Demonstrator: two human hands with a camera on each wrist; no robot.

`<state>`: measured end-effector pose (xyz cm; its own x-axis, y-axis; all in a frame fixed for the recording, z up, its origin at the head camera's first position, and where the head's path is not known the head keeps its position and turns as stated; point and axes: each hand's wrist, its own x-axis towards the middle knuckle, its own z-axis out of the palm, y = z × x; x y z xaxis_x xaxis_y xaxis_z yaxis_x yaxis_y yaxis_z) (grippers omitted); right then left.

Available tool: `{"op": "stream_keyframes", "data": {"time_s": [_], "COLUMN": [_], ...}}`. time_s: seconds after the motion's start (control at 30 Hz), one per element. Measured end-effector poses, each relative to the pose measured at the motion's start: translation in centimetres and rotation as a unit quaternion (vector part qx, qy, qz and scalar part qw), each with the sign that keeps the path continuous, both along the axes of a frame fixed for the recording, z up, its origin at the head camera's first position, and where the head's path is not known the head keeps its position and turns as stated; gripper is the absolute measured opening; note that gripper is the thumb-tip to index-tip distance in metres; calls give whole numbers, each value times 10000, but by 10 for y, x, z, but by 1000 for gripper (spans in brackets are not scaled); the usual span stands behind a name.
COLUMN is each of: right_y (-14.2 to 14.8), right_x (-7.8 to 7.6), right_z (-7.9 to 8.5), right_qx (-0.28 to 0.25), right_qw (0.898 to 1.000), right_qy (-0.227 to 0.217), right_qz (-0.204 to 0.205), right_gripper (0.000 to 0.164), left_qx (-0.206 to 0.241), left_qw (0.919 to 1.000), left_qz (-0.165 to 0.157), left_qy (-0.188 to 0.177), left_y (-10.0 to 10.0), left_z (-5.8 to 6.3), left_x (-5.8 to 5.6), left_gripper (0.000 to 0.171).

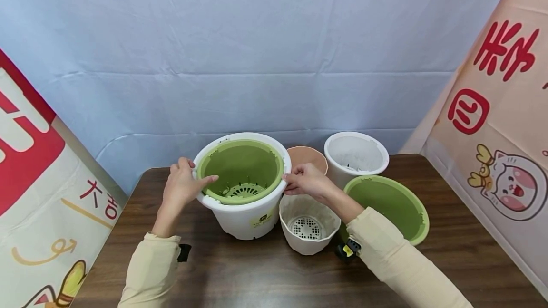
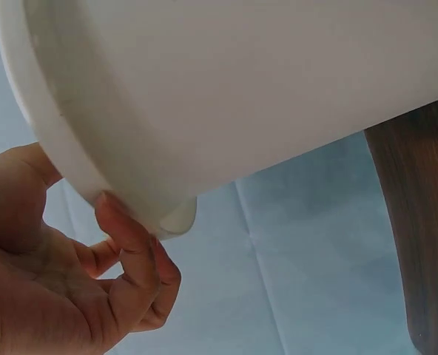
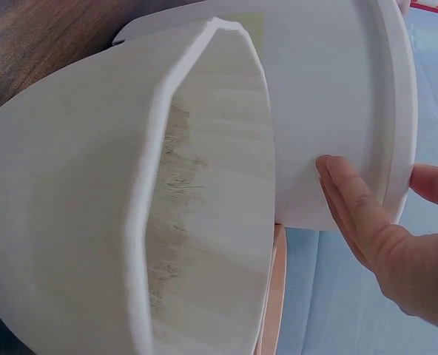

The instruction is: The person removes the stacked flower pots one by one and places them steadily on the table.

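Note:
A large white flowerpot (image 1: pixel 233 220) stands on the table towards the left, with a green pot (image 1: pixel 239 163) nested inside it. My left hand (image 1: pixel 184 184) grips the left side of the white rim, its thumb reaching over towards the green one. In the left wrist view, the curled fingers of that hand (image 2: pixel 123 274) hook under the white pot's rim (image 2: pixel 63 126). On the right side, my right hand (image 1: pixel 309 183) pinches the same rim. The right wrist view shows this hand (image 3: pixel 396 237) with fingers under the lip and thumb on the outer edge (image 3: pixel 404 96).
A faceted cream pot (image 1: pixel 306 246) with a slotted base sits close to the white pot's right. Behind it is a terracotta-coloured pot (image 1: pixel 306 156). Another white pot (image 1: pixel 355 149) stands at the back right, and a second green pot (image 1: pixel 389 203) leans near my right forearm on the wooden table (image 1: pixel 274 279).

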<state>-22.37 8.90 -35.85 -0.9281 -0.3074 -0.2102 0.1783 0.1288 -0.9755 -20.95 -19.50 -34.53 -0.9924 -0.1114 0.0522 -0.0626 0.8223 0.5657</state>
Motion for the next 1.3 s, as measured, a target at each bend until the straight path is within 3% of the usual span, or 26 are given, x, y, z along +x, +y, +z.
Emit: {"op": "stream_keyframes", "data": {"time_s": [0.93, 1.3], "right_y": [1, 1], "right_x": [-2, -3], "right_z": [-1, -1], "right_qx": [26, 25], "right_qw": [10000, 10000], "right_qy": [11, -20], "right_qz": [30, 7], "right_gripper": [12, 10], "left_qx": [-462, -572], "left_qw": [9988, 9983], "left_qz": [-136, -142], "left_qy": [-57, -37], "left_y": [1, 1], "left_z": [2, 4], "left_x": [-6, -6], "left_gripper": [38, 35]}}
